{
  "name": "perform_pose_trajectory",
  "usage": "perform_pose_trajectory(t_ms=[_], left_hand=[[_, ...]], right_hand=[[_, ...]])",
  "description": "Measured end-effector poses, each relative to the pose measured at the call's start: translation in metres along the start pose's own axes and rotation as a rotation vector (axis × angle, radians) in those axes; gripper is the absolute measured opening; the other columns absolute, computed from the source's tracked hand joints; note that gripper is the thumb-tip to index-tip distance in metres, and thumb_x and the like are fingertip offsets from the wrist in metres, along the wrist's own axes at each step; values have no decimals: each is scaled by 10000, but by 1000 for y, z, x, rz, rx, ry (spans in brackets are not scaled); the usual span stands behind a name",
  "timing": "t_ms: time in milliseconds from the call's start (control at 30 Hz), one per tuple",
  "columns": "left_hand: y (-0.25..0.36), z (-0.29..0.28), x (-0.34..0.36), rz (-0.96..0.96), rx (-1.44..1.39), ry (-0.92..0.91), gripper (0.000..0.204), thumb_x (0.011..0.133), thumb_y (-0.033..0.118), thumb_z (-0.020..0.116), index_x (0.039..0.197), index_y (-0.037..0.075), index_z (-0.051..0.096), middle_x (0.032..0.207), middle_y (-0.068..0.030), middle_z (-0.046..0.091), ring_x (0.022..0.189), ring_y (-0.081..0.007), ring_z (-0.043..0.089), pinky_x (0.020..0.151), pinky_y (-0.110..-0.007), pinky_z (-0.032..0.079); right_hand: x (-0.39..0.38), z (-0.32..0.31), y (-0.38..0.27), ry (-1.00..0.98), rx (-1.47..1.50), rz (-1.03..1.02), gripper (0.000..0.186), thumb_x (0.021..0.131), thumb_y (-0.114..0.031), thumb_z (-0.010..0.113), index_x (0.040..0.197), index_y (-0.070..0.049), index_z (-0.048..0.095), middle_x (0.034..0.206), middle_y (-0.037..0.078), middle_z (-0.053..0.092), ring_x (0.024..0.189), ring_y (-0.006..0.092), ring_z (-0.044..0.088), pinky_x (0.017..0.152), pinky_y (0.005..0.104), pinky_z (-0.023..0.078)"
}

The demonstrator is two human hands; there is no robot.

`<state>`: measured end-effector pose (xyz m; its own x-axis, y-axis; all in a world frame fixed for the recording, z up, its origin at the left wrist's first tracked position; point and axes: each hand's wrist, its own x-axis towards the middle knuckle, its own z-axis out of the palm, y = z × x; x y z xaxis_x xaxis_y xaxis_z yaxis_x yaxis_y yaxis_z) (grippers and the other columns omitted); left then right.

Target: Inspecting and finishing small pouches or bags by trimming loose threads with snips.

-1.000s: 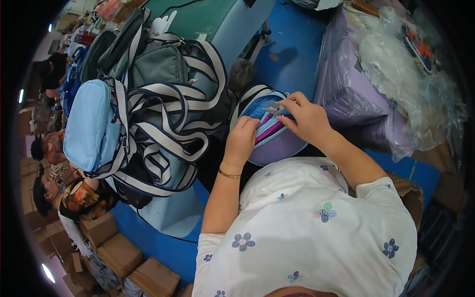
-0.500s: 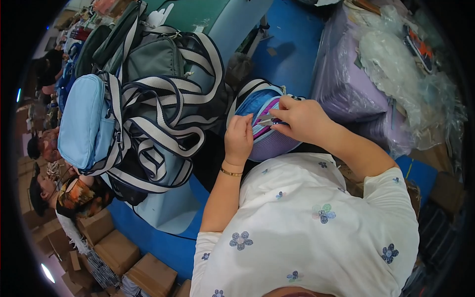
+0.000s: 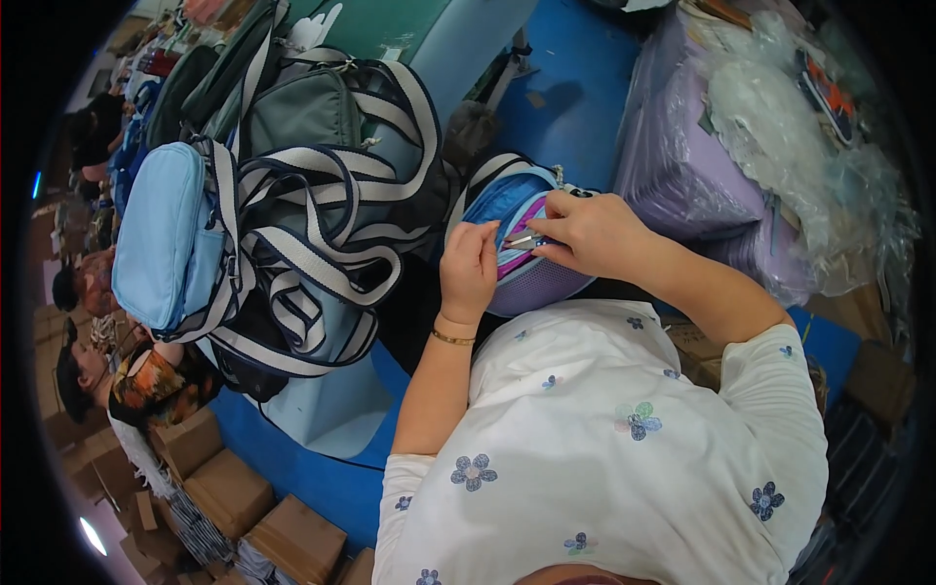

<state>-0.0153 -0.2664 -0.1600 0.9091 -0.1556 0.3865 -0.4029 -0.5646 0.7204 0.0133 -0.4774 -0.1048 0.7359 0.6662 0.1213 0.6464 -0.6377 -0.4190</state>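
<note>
My right hand [image 3: 595, 232] grips small metal snips [image 3: 523, 241], their blades over the magenta edge of an open bag [image 3: 536, 283] with blue lining, lavender mesh and a striped strap. My left hand [image 3: 471, 265] pinches at the bag's left edge, close to the blade tips; whatever is between those fingertips is too small to name. Just left of the bag lies a heap of striped navy-and-white straps [image 3: 336, 161], with a light blue pouch [image 3: 154, 234] and grey-green bags [image 3: 297, 109] among them.
Plastic-wrapped lavender stacks [image 3: 682, 156] stand at upper right. A green-topped table [image 3: 409, 24] extends behind the bags over blue flooring [image 3: 565, 68]. Cardboard boxes [image 3: 229, 492] fill the lower left. A co-worker in a patterned top [image 3: 156, 385] and other people are along the far left.
The snips have moved slightly down and left toward my left fingertips, their blades now lower over the magenta edge. The scene has shifted slightly upward in view; both hands remain at the bag.
</note>
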Motion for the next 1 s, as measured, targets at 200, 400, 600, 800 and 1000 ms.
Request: perform_pose_trajectory(t_ms=[200,400,600,800,1000], left_hand=[[0,0,1,-6,-23,-12,112,862,-10,579,960,-8,634,821,-138,583,723,-292,582,646,-326,485],[-3,-3,-1,-67,9,18,120,898,17,557,991,-8,629,848,-130,588,731,-253,600,650,-319,494],[13,3,-3,-632,-572,150,189,952,85,522,1092,-16,599,1084,-104,544,837,-144,610,724,-268,519],[13,-15,-10,-437,-268,-157,223,877,139,631,1049,-3,636,1040,-112,598,916,-191,609,763,-290,503],[15,-12,-13,-561,-196,-331,222,810,185,674,929,-3,671,837,-122,661,737,-251,630,732,-321,485]], right_hand=[[-2,4,4,32,43,9,268,776,-276,714,992,-119,696,841,48,582,685,223,622,588,335,513],[6,-3,14,121,70,55,274,797,-286,704,993,-96,678,859,57,586,716,244,623,621,332,508],[19,21,48,-80,512,436,430,856,-429,630,1070,-56,622,999,145,655,882,309,635,753,374,489],[6,5,34,2,477,386,292,854,-313,649,1015,-70,620,927,99,658,853,283,630,724,356,485],[4,-24,17,204,-44,-115,209,720,-157,690,919,-102,656,872,-9,652,817,197,606,651,311,481]])
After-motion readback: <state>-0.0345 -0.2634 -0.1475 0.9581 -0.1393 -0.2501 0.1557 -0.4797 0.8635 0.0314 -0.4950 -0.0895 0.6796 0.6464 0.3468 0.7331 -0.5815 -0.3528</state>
